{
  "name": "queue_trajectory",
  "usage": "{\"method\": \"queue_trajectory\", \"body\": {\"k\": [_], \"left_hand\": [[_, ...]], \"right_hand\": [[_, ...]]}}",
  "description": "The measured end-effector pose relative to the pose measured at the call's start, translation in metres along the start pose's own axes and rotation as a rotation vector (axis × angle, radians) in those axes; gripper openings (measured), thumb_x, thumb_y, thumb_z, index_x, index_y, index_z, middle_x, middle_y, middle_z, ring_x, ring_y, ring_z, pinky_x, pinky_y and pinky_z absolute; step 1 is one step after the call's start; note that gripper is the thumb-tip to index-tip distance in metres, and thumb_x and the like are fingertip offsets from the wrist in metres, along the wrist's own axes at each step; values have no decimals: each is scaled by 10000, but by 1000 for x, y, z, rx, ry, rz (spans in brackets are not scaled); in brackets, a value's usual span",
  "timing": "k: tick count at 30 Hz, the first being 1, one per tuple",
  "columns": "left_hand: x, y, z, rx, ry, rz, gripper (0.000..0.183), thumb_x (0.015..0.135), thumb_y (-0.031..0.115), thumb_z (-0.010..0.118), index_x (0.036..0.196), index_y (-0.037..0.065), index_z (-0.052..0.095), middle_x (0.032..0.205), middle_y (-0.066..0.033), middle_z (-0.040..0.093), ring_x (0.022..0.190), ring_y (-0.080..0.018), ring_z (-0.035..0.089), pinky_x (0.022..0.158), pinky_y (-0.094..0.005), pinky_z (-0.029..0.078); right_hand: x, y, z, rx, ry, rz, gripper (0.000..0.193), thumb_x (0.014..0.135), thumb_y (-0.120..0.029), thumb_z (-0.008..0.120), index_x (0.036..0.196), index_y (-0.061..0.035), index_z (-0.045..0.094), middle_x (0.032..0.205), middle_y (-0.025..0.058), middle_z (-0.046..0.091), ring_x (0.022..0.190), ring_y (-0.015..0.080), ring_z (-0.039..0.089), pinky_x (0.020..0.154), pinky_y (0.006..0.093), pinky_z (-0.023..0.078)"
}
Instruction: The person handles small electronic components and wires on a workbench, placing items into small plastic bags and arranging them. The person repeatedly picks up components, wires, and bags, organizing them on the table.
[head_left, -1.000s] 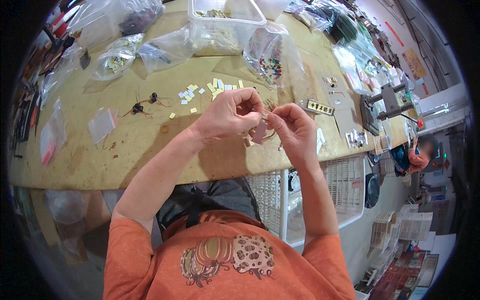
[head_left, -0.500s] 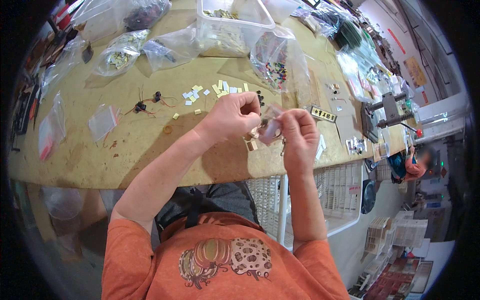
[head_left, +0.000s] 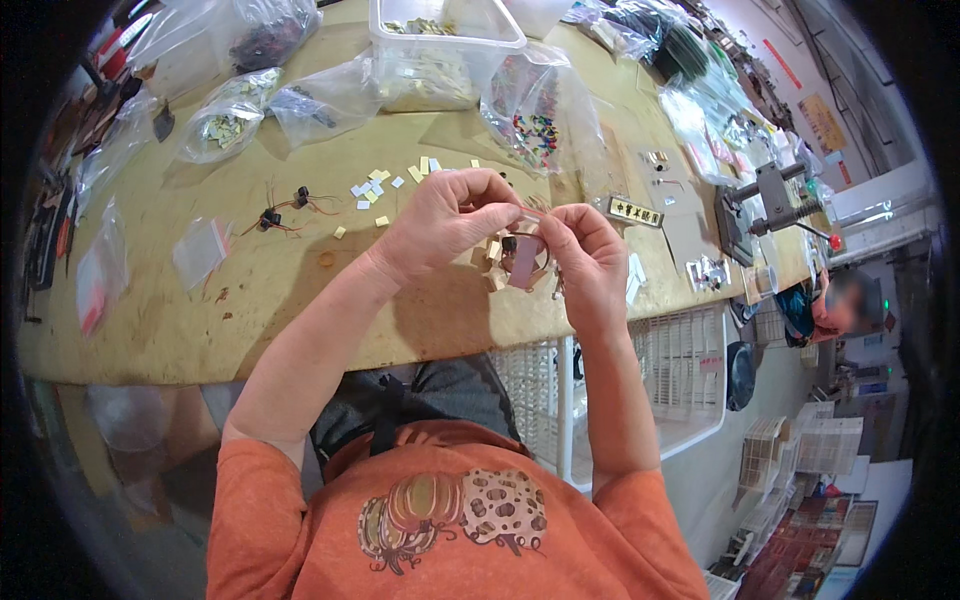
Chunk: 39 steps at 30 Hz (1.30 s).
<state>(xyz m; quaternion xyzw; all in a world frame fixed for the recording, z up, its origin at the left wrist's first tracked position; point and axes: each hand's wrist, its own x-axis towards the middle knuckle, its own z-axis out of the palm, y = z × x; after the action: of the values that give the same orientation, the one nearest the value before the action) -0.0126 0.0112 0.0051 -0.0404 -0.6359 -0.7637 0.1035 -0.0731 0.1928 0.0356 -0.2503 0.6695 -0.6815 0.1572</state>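
Between my hands hangs a small clear zip bag (head_left: 523,264), with a pale strip, a dark round part and thin wire showing in it. My left hand (head_left: 452,218) pinches its top edge at the left, thumb against finger. At the right of the same edge, my right hand (head_left: 590,262) is closed in a pinch. Small tan blocks (head_left: 495,280) lie on the table just behind and below the bag, partly hidden by it. Left of my left hand are scattered yellow and white foam pieces (head_left: 375,187).
Black parts with red wires (head_left: 270,219) and flat zip bags (head_left: 201,252) lie to the left. Along the back stand a clear plastic bin (head_left: 450,45) and bags of parts (head_left: 535,125). A metal hand press (head_left: 775,200) stands at the right; a white crate (head_left: 670,400) is below the table edge.
My hands have come together at the bag's top edge. The bag, tilted and blurred before, now hangs upright with its contents showing. The view has shifted slightly.
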Motion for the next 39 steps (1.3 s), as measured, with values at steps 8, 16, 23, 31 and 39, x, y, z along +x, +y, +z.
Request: {"method": "queue_trajectory", "body": {"k": [8, 16, 23, 31, 39], "left_hand": [[0, -2, 2, 153, 34, -30, 89, 897, 53, 612, 946, 14, 674, 846, -10, 668, 798, -64, 624, 728, -232, 522], [-4, -2, 21, -116, -133, -142, 197, 845, 59, 701, 1026, 24, 630, 910, 7, 646, 859, -54, 601, 744, -268, 510], [-2, 3, 17, 398, -48, 506, 292, 793, -63, 685, 1063, 48, 683, 1117, -76, 633, 1066, -167, 601, 929, -300, 477], [-1, 6, 8, -212, 14, -45, 253, 931, -23, 508, 1154, 13, 621, 1079, -40, 643, 1013, -105, 597, 876, -280, 493], [-2, -2, 12, -109, -132, -161, 129, 908, 55, 667, 1028, 27, 628, 915, -6, 644, 812, -67, 609, 733, -230, 510]], "right_hand": [[4, 19, -16, 294, -27, 143, 108, 938, -121, 663, 948, -16, 637, 836, 8, 648, 758, 74, 593, 702, 217, 487], [7, 19, -16, 255, 57, 1, 125, 947, -150, 653, 967, -28, 641, 897, 24, 665, 779, 91, 611, 712, 248, 501], [-13, 0, -14, 544, -50, 311, 349, 1036, -304, 465, 1193, -14, 577, 1089, 87, 659, 891, 162, 673, 826, 327, 567], [-26, 1, -18, 283, -98, 283, 388, 942, -78, 629, 1300, 18, 516, 1091, 98, 675, 993, 208, 687, 828, 340, 596], [-32, 8, -19, 268, -133, 239, 411, 926, -42, 637, 1309, 19, 502, 1133, 117, 672, 992, 216, 687, 820, 339, 594]]}}
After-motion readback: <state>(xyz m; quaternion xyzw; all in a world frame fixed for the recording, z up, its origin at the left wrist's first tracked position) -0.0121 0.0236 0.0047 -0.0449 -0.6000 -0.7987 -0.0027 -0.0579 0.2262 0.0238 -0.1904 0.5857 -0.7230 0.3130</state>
